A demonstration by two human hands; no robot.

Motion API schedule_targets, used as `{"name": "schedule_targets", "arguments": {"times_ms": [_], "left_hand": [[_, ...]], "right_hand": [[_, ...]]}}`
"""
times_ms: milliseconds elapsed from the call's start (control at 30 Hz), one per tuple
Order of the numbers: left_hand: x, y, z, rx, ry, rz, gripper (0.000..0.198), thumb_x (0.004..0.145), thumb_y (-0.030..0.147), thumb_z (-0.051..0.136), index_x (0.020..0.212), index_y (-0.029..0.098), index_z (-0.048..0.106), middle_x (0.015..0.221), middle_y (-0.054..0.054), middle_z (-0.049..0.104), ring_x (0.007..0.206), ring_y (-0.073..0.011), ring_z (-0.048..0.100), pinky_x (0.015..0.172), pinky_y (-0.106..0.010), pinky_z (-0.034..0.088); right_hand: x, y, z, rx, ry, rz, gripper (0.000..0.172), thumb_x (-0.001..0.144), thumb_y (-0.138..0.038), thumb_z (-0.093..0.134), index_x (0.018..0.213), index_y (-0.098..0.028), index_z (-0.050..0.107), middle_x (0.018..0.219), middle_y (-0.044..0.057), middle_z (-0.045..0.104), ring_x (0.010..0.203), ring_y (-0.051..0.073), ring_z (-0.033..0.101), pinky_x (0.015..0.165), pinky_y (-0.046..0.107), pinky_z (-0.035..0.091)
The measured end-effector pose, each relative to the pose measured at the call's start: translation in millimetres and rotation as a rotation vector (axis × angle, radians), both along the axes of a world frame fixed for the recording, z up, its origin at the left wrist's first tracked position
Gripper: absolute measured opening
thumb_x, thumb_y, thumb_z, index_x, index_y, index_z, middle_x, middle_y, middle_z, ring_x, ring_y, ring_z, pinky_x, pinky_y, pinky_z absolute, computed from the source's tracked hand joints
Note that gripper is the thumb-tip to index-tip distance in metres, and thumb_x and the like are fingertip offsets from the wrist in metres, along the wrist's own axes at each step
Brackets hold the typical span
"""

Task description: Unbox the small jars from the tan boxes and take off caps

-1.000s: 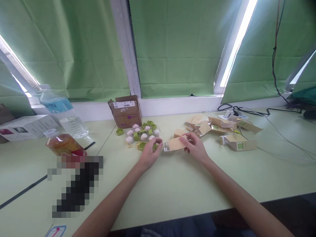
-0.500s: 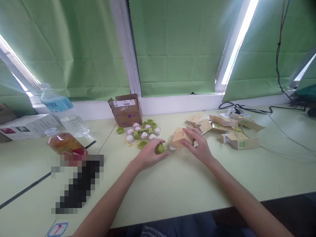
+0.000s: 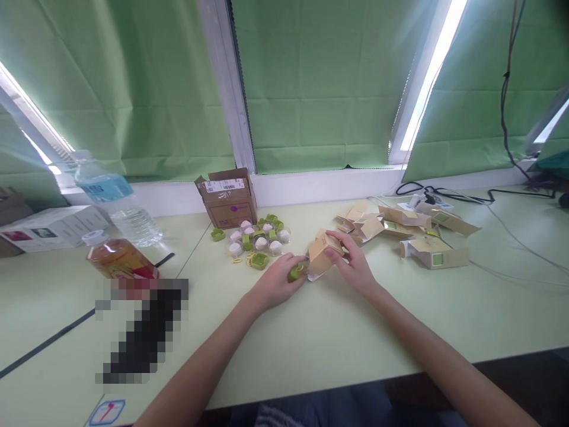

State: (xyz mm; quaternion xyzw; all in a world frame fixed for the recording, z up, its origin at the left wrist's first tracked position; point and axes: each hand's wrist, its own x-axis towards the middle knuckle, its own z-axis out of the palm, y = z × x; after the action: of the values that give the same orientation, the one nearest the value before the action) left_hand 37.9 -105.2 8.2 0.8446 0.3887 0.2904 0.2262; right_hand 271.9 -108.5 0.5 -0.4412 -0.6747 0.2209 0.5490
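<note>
My left hand (image 3: 278,281) is closed around a small rounded green piece (image 3: 295,273), just left of the box. In my right hand (image 3: 353,264) is a small tan cardboard box (image 3: 322,255), tilted, with fingers on its top and right side. The box's left end meets the fingertips of my left hand, and a pale flap or clear plastic edge shows beneath it; I cannot tell which. Left of my hands stand several clear cups with pale pinkish balls (image 3: 261,244). Among them lie green flower-shaped pieces (image 3: 259,261) and thin yellowish bands (image 3: 237,260).
Several opened tan boxes (image 3: 434,254) lie at the right, near a power strip (image 3: 429,204) and cables. A brown carton (image 3: 229,204) stands at the back. To the left are a water bottle (image 3: 118,198), a tea-coloured bottle (image 3: 120,258), white boxes (image 3: 53,228) and a pixelated dark object (image 3: 149,329).
My left hand has moved slightly right with the green piece, up against the box. My right hand has tilted the box and drawn it slightly left.
</note>
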Motion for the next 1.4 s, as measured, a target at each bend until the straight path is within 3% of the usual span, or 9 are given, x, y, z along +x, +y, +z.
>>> {"name": "schedule_targets", "arguments": {"times_ms": [133, 367, 467, 600, 733, 867, 1000, 1200, 1400], "left_hand": [[1.1, -2.7, 5.7, 0.040, 0.060, -0.062, 0.023, 0.098, 0.036, 0.053, 0.096, 0.024, 0.072, 0.096, -0.007, 0.061, 0.090, -0.0232, 0.059, 0.078, -0.033, 0.047], [-20.9, 3.3, 16.5, 0.104, 0.173, 0.041, 0.020, 0.095, 0.035, 0.055, 0.092, 0.023, 0.071, 0.096, -0.007, 0.061, 0.085, -0.0225, 0.058, 0.073, -0.033, 0.045], [-29.5, 7.9, 19.3, 0.093, 0.171, 0.062, 0.024, 0.093, 0.039, 0.060, 0.108, 0.024, 0.070, 0.104, -0.008, 0.065, 0.090, -0.0244, 0.060, 0.077, -0.035, 0.046], [-27.3, 10.1, 27.8, 0.014, -0.061, 0.183, 0.037, 0.090, 0.054, 0.064, 0.110, 0.023, 0.067, 0.104, -0.008, 0.068, 0.094, -0.0251, 0.062, 0.081, -0.035, 0.049], [-15.7, 11.4, 33.5, -0.341, -0.572, 0.329, 0.051, 0.091, 0.069, 0.053, 0.091, 0.019, 0.060, 0.084, -0.004, 0.062, 0.068, -0.0159, 0.057, 0.065, -0.031, 0.050], [-6.6, 10.7, 34.3, -0.748, -1.041, 0.276, 0.052, 0.093, 0.069, 0.051, 0.088, 0.018, 0.057, 0.082, -0.006, 0.062, 0.072, -0.0156, 0.063, 0.073, -0.035, 0.059], [2.0, 2.3, 36.7, -0.881, -1.222, 0.169, 0.031, 0.098, 0.047, 0.060, 0.090, 0.017, 0.061, 0.094, -0.009, 0.067, 0.099, -0.0203, 0.069, 0.100, -0.040, 0.059], [27.0, -17.1, 23.6, -0.870, -1.132, 0.091, 0.040, 0.100, 0.055, 0.053, 0.104, 0.016, 0.061, 0.115, -0.014, 0.069, 0.113, -0.0242, 0.069, 0.107, -0.043, 0.057], [41.9, -32.8, 9.9, -0.914, -1.006, -0.048, 0.044, 0.101, 0.054, 0.049, 0.127, 0.022, 0.064, 0.127, -0.014, 0.068, 0.122, -0.0267, 0.064, 0.098, -0.040, 0.058]], "right_hand": [[0.2, 0.9, 0.6, -0.013, 0.020, -0.003, 0.046, 0.095, -0.053, 0.060, 0.133, -0.026, 0.059, 0.131, 0.010, 0.064, 0.114, 0.026, 0.060, 0.085, 0.036, 0.057], [16.8, 3.9, 7.3, -0.021, 0.140, -0.147, 0.050, 0.091, -0.059, 0.062, 0.126, -0.024, 0.061, 0.122, 0.012, 0.063, 0.095, 0.025, 0.063, 0.062, 0.033, 0.059], [16.3, 4.3, 5.9, -0.104, 0.186, -0.109, 0.058, 0.087, -0.062, 0.065, 0.130, -0.024, 0.057, 0.119, 0.012, 0.061, 0.085, 0.022, 0.065, 0.057, 0.034, 0.061], [14.5, 3.6, 4.7, -0.128, 0.051, -0.100, 0.061, 0.087, -0.061, 0.066, 0.133, -0.023, 0.056, 0.113, 0.011, 0.062, 0.082, 0.022, 0.066, 0.061, 0.036, 0.062], [24.5, 2.3, 6.8, 0.041, -0.153, -0.180, 0.046, 0.091, -0.056, 0.062, 0.124, -0.024, 0.061, 0.113, 0.011, 0.066, 0.086, 0.024, 0.065, 0.062, 0.036, 0.059], [36.0, 4.4, 6.5, 0.182, -0.320, -0.173, 0.033, 0.093, -0.049, 0.061, 0.117, -0.026, 0.064, 0.107, 0.009, 0.068, 0.086, 0.025, 0.066, 0.067, 0.038, 0.057], [32.9, 7.4, 4.2, 0.336, -0.454, -0.149, 0.029, 0.092, -0.042, 0.065, 0.115, -0.025, 0.067, 0.119, 0.012, 0.065, 0.112, 0.031, 0.063, 0.095, 0.050, 0.054], [-6.8, -10.1, 2.5, 0.536, -0.495, 0.004, 0.037, 0.091, -0.034, 0.069, 0.128, -0.029, 0.064, 0.116, 0.011, 0.068, 0.109, 0.030, 0.066, 0.092, 0.048, 0.056], [-42.0, -25.9, -2.9, 0.489, -0.467, 0.068, 0.059, 0.098, -0.027, 0.062, 0.154, -0.032, 0.042, 0.120, 0.012, 0.068, 0.110, 0.029, 0.067, 0.091, 0.046, 0.060]]}}
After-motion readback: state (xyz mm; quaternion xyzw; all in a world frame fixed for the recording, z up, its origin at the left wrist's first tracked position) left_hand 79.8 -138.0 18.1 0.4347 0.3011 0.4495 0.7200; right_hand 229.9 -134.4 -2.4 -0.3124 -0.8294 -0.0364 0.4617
